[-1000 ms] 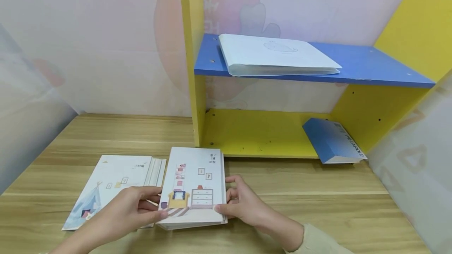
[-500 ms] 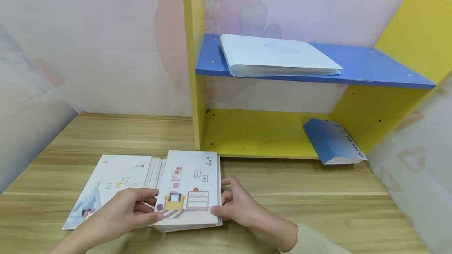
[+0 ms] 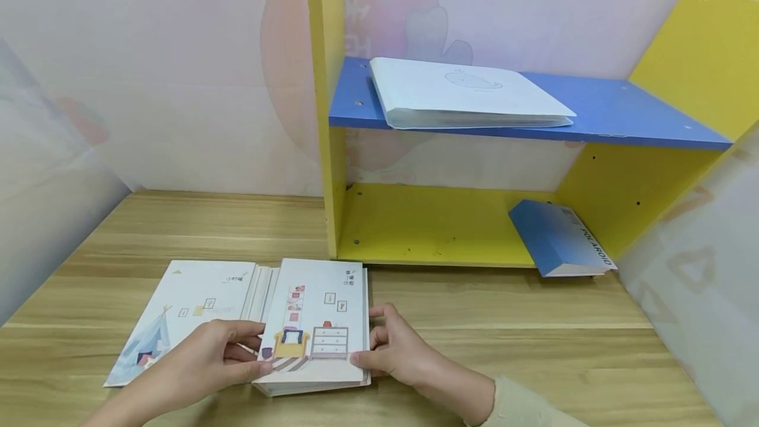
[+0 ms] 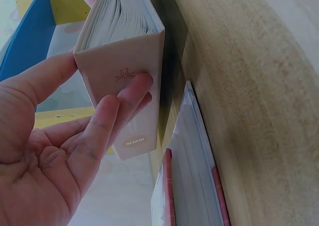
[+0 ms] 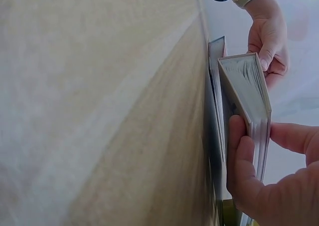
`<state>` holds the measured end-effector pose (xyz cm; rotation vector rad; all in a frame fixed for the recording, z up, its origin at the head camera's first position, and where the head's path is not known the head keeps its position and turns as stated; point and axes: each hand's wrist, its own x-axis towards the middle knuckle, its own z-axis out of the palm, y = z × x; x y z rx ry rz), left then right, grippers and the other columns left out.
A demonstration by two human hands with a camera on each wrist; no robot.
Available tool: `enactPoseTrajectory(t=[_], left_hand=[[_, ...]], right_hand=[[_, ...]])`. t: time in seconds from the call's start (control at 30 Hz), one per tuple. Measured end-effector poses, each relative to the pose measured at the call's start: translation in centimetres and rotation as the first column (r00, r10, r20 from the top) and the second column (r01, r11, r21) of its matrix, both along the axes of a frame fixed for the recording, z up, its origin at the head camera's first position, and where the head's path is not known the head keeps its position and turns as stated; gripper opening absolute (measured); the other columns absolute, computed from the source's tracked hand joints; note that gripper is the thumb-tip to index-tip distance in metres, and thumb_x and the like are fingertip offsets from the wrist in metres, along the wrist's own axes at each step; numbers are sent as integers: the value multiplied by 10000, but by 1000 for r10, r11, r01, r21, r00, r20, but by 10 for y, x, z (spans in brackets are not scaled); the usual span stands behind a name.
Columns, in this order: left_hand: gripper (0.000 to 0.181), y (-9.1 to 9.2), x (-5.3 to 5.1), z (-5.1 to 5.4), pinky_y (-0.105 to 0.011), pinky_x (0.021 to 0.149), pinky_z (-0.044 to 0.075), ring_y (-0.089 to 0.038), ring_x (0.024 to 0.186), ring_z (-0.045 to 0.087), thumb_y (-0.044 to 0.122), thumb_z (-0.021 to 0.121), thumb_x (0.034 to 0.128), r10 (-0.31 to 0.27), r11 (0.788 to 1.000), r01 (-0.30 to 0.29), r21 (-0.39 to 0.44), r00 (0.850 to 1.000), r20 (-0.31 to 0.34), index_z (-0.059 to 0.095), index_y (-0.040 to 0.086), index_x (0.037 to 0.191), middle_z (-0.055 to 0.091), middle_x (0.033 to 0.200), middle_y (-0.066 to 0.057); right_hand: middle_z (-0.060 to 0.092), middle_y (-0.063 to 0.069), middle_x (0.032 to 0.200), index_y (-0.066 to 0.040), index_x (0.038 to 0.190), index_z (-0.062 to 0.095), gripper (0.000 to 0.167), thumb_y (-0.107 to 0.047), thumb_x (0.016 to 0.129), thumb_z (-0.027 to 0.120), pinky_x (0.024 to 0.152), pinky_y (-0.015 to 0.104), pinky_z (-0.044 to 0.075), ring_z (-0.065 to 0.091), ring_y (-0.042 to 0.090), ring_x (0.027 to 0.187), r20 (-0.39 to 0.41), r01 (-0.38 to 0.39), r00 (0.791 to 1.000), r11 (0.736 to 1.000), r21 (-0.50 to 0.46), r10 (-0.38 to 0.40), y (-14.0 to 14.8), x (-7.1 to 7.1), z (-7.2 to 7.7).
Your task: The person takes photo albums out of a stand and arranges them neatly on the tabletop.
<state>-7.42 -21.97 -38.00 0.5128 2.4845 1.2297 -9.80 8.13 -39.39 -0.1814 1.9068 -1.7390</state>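
A white album [image 3: 320, 321] with a yellow armchair and a drawer chest on its cover is held between both hands. The left hand [image 3: 207, 358] has its thumb on the cover's left edge; in the left wrist view its fingers lie against the spine [image 4: 114, 76]. With thumb above and fingers below, the right hand [image 3: 409, 354] pinches the right edge, and the page edges [image 5: 246, 81] show in the right wrist view. Left of it on the table lies another album [image 3: 196, 302] with a blue tent, partly behind the left hand.
A yellow and blue shelf unit [image 3: 439, 223] stands behind. On its blue board [image 3: 640, 111] lies a white whale album [image 3: 468, 91]. A blue POLAROID book [image 3: 560, 239] rests on the lower board at the right, its front end past the edge.
Both hands have moved the armchair album left and slightly toward the near edge of the table, closer to the tent album. The grip of each hand looks unchanged.
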Motion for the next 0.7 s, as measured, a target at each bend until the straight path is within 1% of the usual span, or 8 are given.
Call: enactPoseTrajectory(t=[0.17, 0.3, 0.57, 0.7], left_hand=[[642, -1, 1, -3, -197, 713, 576, 6, 861, 688, 260, 745, 898, 1, 1000, -1, -19, 1000, -14, 526, -238, 1240, 712, 1088, -161], [639, -2, 1, -3, -198, 714, 575, 8, 859, 685, 266, 744, 899, 5, 1000, -5, -28, 1000, -18, 532, -233, 1236, 713, 1085, -155], [683, -3, 1, -5, -192, 720, 576, 13, 867, 686, 307, 748, 889, 5, 1000, -5, -18, 1000, -4, 526, -227, 1254, 713, 1097, -152], [680, -5, 1, -8, -195, 714, 578, 6, 860, 692, 280, 748, 893, -4, 1000, 4, -11, 1000, -5, 509, -241, 1258, 716, 1092, -147]], right_hand=[[581, 52, 769, 29, 1414, 289, 721, 69, 838, 720, 644, 267, 565, 614, 121, 662, 8, -3, 1000, 1000, 21, 3, -1, 1, -1], [582, 52, 762, 32, 1412, 294, 706, 72, 845, 714, 659, 273, 573, 615, 135, 679, 15, -5, 1000, 1000, 15, 4, -2, 2, -3], [593, 70, 782, 33, 1407, 293, 709, 101, 835, 708, 689, 302, 598, 635, 153, 704, 34, 3, 999, 1000, -6, -2, -4, 4, -6], [588, 67, 791, 33, 1410, 277, 731, 113, 827, 710, 697, 302, 596, 636, 136, 705, 48, -4, 999, 1000, -11, 5, -5, 5, -7]])
